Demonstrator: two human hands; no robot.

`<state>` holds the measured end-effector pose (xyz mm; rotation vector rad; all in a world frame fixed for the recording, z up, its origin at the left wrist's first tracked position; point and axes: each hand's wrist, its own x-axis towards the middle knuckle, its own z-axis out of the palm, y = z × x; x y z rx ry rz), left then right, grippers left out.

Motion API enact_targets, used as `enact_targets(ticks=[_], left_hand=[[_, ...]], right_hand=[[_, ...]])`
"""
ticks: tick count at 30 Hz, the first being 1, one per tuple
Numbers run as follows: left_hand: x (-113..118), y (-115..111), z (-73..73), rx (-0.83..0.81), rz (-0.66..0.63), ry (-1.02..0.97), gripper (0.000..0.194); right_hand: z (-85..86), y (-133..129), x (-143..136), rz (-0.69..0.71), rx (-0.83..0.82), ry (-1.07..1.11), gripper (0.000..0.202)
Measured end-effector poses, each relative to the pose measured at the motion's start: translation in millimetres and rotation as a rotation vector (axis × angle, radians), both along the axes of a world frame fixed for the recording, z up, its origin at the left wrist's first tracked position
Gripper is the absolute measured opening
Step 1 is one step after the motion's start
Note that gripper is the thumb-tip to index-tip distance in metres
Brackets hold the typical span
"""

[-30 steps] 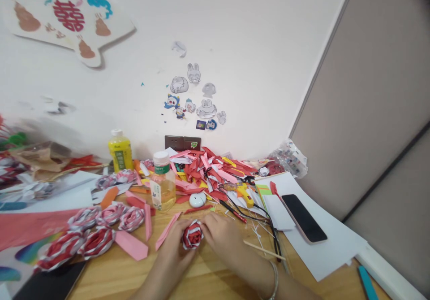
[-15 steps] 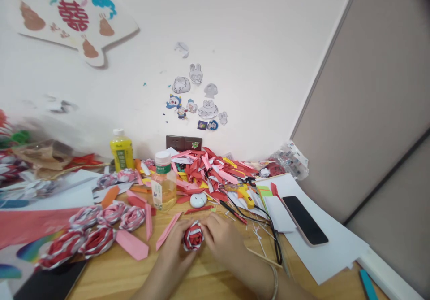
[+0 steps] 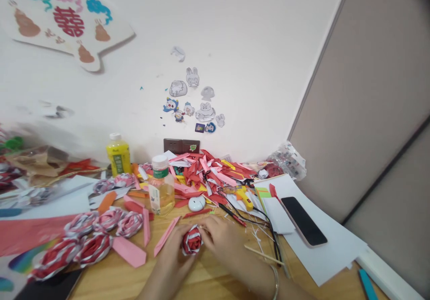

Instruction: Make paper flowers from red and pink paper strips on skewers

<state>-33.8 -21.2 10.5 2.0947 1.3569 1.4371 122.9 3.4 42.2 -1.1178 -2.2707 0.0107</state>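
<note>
A red and white folded paper rose (image 3: 192, 241) sits in my left hand (image 3: 173, 253), its spiral opening facing up toward me. The fingers of that hand curl around its left side and underneath. My right hand (image 3: 220, 237) pinches at the upper right rim of the rose, fingertips pressed together; whether something thin is also between them I cannot make out. To the left lie finished-looking red and white paper roses (image 3: 94, 249) and pink and white ones (image 3: 129, 223). A pink folded paper strip (image 3: 167, 236) lies just beside my left hand.
Behind my hands stand a tea bottle (image 3: 162, 197) and a yellow drink bottle (image 3: 118, 158). A heap of red and pink paper strips (image 3: 201, 174) lies against the wall. Rightward are a yellow glue gun (image 3: 244, 197) with its cable, a wooden stick (image 3: 264, 255) and a phone (image 3: 304, 221).
The view has shifted slightly, so the scene sits a little lower and further left. Both hands stay at the paper rose, with the right fingers shifted slightly along its rim.
</note>
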Motion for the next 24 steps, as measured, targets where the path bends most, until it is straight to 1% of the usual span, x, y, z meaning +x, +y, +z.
enact_targets(ticks=[3,5,7,11,13,15,19,24], left_hand=[[1,0,1.0,0.024,-0.010,-0.010,0.031],[1,0,1.3,0.049,-0.010,0.002,0.031],[0,0,0.5,0.068,0.003,0.019,0.031],[-2,1,-4.3,0.100,0.021,0.054,0.032],[-2,2,-6.4,0.109,0.023,0.069,0.032],[-3,2,-7.4,0.107,0.026,0.078,0.031],[-3,2,-7.5,0.106,0.025,0.073,0.031],[-3,2,-9.1,0.103,0.025,0.057,0.030]], right_hand=[[-0.6,-2,0,-0.072,0.005,0.019,0.006],[-1.6,-2,0,-0.094,0.021,0.037,0.005],[-3.2,-3,0,-0.088,0.051,0.054,0.004],[-7.3,-2,-1,-0.059,0.150,0.077,0.017],[-8.5,-1,-2,-0.047,0.176,0.100,0.020],[-8.7,-1,-2,-0.026,0.176,0.119,0.021],[-9.9,1,-2,0.013,0.124,0.141,0.019],[-18.3,3,0,0.007,0.122,0.059,0.014]])
